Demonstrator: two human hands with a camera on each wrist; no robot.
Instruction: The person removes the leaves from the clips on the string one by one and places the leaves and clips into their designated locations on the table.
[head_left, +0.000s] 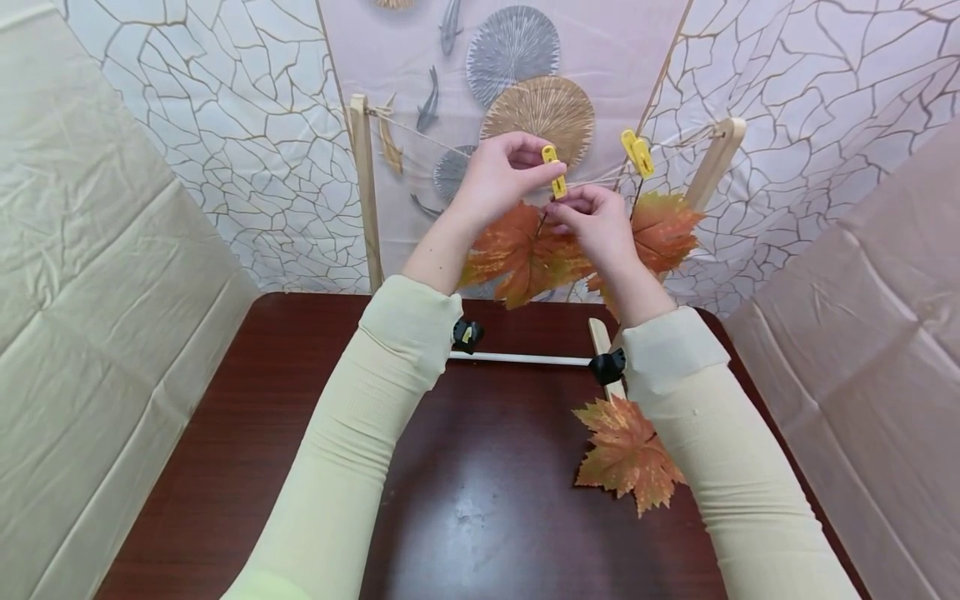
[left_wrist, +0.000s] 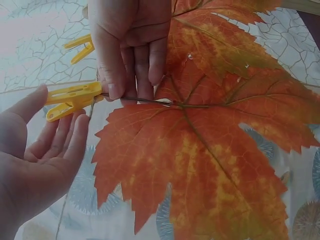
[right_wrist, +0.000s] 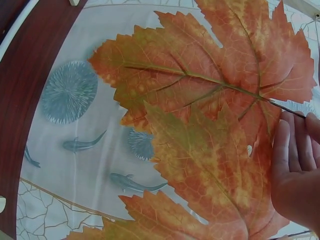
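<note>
My left hand [head_left: 504, 175] pinches a yellow clothespin [left_wrist: 75, 93] between thumb and fingers, up by the cord [head_left: 429, 136]. Just below and to the right, my right hand [head_left: 602, 223] pinches the thin dark stem [left_wrist: 137, 100] of an orange-red artificial maple leaf [head_left: 528, 258]. The tip of that stem is at the clothespin's jaws in the left wrist view. The leaf hangs below both hands, its lobes spread. To its right hangs another maple leaf [head_left: 663, 227], with a yellow clothespin [head_left: 642, 158] at the top of its stem. In the right wrist view the two leaves overlap.
Wooden posts [head_left: 366, 196] [head_left: 716, 167] hold the cord at either side. A white rod [head_left: 525, 360] runs low across the dark table [head_left: 480, 500], near a wooden foot [head_left: 600, 333]. One more maple leaf [head_left: 630, 454] lies by the right sleeve. Patterned cloth hangs behind.
</note>
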